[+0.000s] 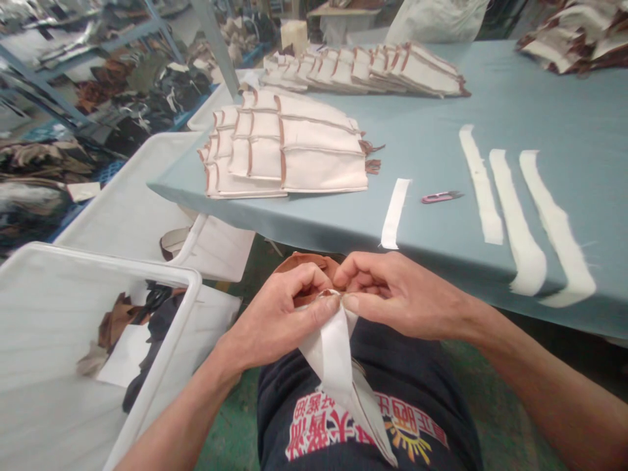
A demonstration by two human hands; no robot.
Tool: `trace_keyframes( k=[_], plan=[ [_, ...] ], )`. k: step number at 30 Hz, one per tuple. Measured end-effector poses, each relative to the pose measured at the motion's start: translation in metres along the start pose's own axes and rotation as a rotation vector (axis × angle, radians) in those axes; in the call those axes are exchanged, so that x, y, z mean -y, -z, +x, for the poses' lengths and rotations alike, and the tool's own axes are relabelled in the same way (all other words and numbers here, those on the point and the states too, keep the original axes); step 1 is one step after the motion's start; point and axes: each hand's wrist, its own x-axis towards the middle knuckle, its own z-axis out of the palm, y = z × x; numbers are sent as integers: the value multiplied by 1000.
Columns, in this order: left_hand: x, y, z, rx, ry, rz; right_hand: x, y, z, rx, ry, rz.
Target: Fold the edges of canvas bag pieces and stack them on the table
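A white fabric strip [338,366] is pinched by both hands, left [279,317] and right [392,291]. A brown piece [307,265] is held behind it, below the counter [441,157].

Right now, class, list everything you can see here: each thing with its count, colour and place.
table: one, blue-grey, ahead
trimmed panels: two fanned stacks, cream with brown edging, table's left and back
loose strips: four, white, table's front and right
snips: one, pink, among the loose strips
bins: two, white, left; nearer holds scraps
held strip: one, white, over the lap
brown piece: one, behind the hands
left hand, right hand: both pinching the held strip
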Motion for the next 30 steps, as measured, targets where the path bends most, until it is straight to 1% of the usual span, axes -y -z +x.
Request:
trace_keyframes(
  k=[2, 4, 6, 10, 13, 17, 19, 21, 23, 26, 28, 29, 30],
  plan=[
    [-8, 4, -2, 49, -62, 65, 2, 1, -3, 8, 45, -73],
    [-13, 6, -3, 55, -130, 141, 4, 0, -5, -14, 75, -150],
    [-16, 5, -3, 21, -190, 209, 7, -3, -6, -41, 94, -166],
    [-19, 2, -4, -73, -301, 320, 8, -6, -6, -101, 130, -97],
    [-18, 0, -5, -77, -439, 433, 4, -4, -7, -117, 124, -4],
    [-11, 0, -5, -18, -644, 614, -4, -2, -10, -48, 31, 228],
    [-8, -1, -2, -25, -735, 725, -9, -3, -12, -25, -3, 362],
    [-5, -2, 1, -53, -805, 822, -14, -3, -12, 1, 0, 477],
    [-1, -3, 5, -73, -841, 888, -20, -3, -10, 40, 37, 559],
    [5, -5, 7, -85, -863, 906, -24, -3, -6, 60, 53, 594],
    [8, -5, 5, -76, -868, 844, -22, -2, -5, 51, 23, 570],
    [8, -5, 4, -60, -852, 782, -19, -1, -6, 54, 8, 542],
    [7, -4, 2, -37, -808, 708, -16, 1, -7, 59, -3, 499]
  ],
)
